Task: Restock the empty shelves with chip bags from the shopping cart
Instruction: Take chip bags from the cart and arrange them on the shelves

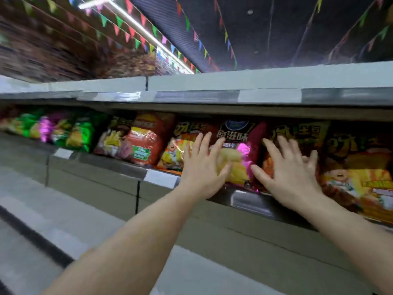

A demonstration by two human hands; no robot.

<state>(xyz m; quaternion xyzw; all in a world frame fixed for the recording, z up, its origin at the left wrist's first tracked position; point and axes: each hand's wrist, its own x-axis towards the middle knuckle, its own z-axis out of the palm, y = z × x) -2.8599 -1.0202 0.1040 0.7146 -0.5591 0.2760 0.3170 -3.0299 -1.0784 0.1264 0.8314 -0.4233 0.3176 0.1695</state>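
The pink bag (238, 154) is standing on the shelf (251, 201), wedged between orange bags (176, 152), and I'm judging it's being squared into the row. I'm keeping my left hand (202, 173) flat on its front, fingers spread, gripping nothing. My right hand (287, 173) is lying open against the neighbouring bag (297, 137), both arms reaching up.

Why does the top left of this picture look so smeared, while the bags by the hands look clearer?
Head view: the far shelving at upper left is streaked by motion blur; the wide lens bends the shelf edge; the pink chip bag between the left hand and right hand reads fairly sharp, with glare on its foil; a ceiling light strip burns white.
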